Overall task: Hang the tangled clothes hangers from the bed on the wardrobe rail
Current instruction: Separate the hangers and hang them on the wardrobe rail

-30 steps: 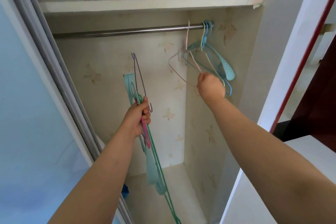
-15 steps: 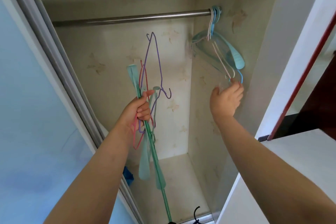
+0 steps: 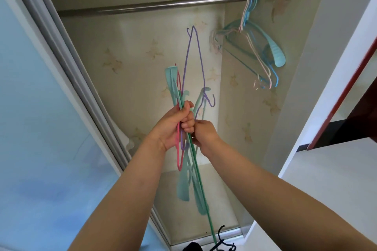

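Note:
My left hand point(image 3: 173, 126) grips a tangled bundle of hangers point(image 3: 184, 171) in front of the open wardrobe: teal plastic ones, a pink wire one, a green wire one, and a purple wire hanger point(image 3: 193, 63) sticking up highest. My right hand point(image 3: 204, 134) is against the bundle just below my left hand's fingers, pinching its wires. The metal wardrobe rail point(image 3: 146, 7) runs across the top. Several hangers point(image 3: 257, 51), teal, blue and pale pink, hang at the rail's right end by the side wall.
A sliding door with a grey frame point(image 3: 67, 63) stands at the left. The wardrobe's right side panel point(image 3: 318, 47) is white. Dark hangers or cord point(image 3: 222, 240) lie at the wardrobe's floor edge. The rail is bare left of the hung hangers.
My right hand let go of the hangers on the rail and came down left to the bundle. The bundle rose slightly, and the purple hanger now stands higher.

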The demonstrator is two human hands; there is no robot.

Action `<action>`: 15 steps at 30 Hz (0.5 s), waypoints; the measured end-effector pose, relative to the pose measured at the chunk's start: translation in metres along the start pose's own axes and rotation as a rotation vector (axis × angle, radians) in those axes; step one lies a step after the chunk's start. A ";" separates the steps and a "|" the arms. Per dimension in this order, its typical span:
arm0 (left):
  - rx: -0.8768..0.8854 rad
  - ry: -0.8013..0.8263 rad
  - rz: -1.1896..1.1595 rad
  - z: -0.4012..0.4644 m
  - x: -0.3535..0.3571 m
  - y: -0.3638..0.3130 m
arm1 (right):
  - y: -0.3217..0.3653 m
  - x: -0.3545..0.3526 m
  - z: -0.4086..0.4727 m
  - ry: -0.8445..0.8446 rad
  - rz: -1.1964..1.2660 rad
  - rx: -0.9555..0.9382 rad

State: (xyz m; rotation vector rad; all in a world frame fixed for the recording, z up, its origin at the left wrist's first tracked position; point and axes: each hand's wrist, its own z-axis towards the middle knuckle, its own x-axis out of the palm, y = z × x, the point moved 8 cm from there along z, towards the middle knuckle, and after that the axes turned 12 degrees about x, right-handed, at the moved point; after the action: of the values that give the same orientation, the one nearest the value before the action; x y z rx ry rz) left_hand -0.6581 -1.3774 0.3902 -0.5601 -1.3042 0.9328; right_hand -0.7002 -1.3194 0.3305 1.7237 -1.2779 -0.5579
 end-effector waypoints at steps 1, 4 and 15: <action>-0.010 -0.014 0.000 -0.002 -0.002 0.002 | -0.002 -0.004 0.001 -0.026 0.026 -0.027; -0.033 -0.052 0.000 -0.006 -0.008 0.006 | -0.001 -0.018 0.002 -0.161 -0.007 -0.159; 0.058 -0.228 0.018 -0.005 -0.022 0.003 | 0.022 -0.040 -0.014 -0.248 -0.184 -0.386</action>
State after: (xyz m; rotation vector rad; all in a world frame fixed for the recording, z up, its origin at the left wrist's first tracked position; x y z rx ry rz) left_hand -0.6543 -1.3935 0.3739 -0.4303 -1.4722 1.0696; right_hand -0.7154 -1.2784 0.3501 1.4851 -1.0938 -1.0805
